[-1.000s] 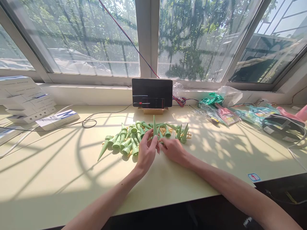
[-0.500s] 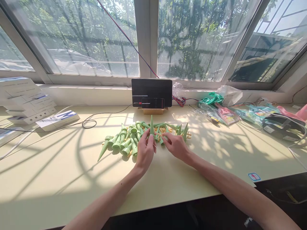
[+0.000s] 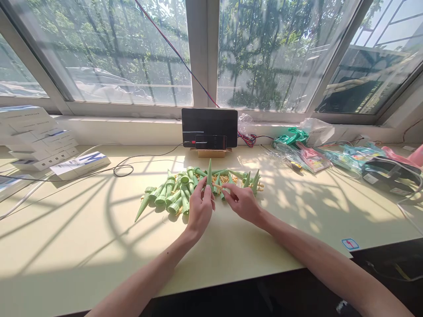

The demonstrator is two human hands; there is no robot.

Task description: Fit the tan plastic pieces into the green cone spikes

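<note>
Beside bright windows [image 3: 132, 53], sunlit table [image 3: 251, 255], green spikes [image 3: 184, 201]

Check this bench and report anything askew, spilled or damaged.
No clear spill or damage shows. The stack of white boxes at far left looks askew, its boxes jutting unevenly. The green spikes lie jumbled, though the left hand holds one tip-up.

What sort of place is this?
Probably an indoor workspace: many green, pointed plastic cones and a stack of white cardboard boxes sit on a long, pale-yellow tabletop.
</note>
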